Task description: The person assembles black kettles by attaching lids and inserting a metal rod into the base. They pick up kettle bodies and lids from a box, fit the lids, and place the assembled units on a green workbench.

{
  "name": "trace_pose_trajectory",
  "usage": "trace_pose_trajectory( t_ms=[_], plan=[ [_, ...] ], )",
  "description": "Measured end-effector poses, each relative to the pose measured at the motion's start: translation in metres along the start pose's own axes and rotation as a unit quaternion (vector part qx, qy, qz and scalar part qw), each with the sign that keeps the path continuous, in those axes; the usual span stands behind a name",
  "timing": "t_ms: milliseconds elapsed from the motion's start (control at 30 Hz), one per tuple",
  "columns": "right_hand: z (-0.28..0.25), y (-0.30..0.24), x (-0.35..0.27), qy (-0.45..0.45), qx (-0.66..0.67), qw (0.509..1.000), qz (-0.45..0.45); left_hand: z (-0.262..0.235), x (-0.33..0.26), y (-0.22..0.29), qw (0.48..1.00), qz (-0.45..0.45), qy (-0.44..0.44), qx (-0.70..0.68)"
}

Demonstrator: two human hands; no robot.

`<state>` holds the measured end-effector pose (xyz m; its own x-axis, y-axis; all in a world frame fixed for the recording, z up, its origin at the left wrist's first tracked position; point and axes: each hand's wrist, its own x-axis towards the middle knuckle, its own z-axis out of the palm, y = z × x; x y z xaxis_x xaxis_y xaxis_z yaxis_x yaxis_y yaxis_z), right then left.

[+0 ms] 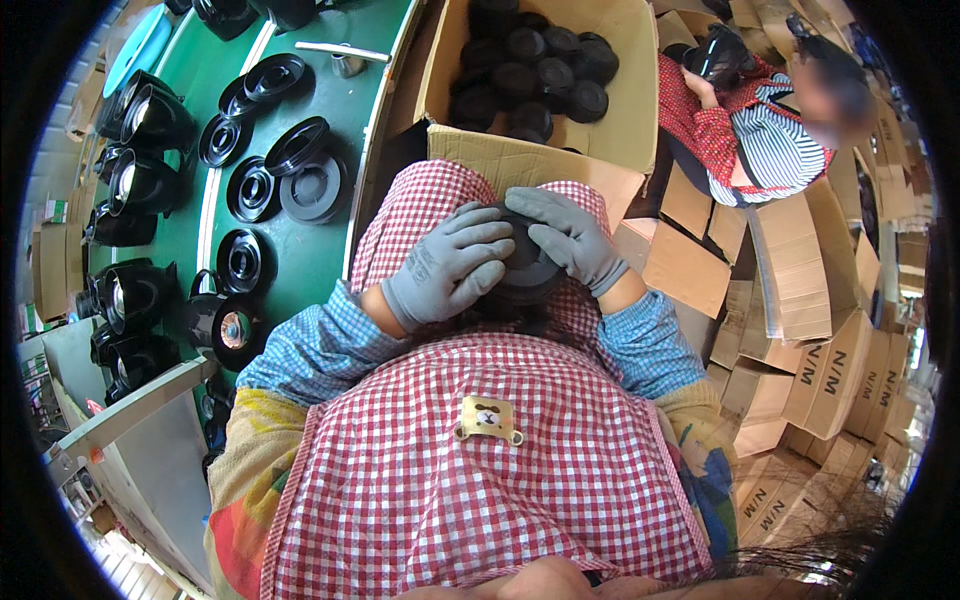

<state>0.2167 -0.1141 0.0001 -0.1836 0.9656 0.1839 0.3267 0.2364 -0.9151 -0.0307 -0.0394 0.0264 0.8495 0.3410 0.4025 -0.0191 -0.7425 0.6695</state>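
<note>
Gray-gloved left hand (452, 264) and right hand (576, 242) both clasp round black plastic disc (526, 274) above red-checked apron (490, 490); work on it seems unfinished. Dark round pieces (553, 76) sit in brown cardboard box (530, 160); ring-shaped black plastic parts (275, 78) lie on green surface (325, 100). Finished or waiting: cannot tell.

I see a green-topped workbench (345, 112) across the upper left. Cardboard cartons (835, 375) crowd the right side, and a pale panel (165, 455) stands lower left.
</note>
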Motion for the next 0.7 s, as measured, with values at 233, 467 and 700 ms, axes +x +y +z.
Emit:
trace_pose_trajectory(
  t_ms=[233, 467, 700],
  plan=[
    [0.027, -0.053, -0.011, 0.119, -0.194, 0.973, -0.051, -0.010, -0.004, -0.028, 0.973, -0.089, -0.004, -0.213],
    [0.003, 0.004, 0.004, -0.002, -0.181, 0.983, -0.036, -0.011, -0.013, 0.038, 0.986, -0.120, -0.046, 0.110],
    [0.030, -0.039, -0.014, 0.045, -0.243, 0.968, -0.040, -0.024, -0.009, -0.030, 0.990, -0.102, -0.055, -0.081]
  ],
)
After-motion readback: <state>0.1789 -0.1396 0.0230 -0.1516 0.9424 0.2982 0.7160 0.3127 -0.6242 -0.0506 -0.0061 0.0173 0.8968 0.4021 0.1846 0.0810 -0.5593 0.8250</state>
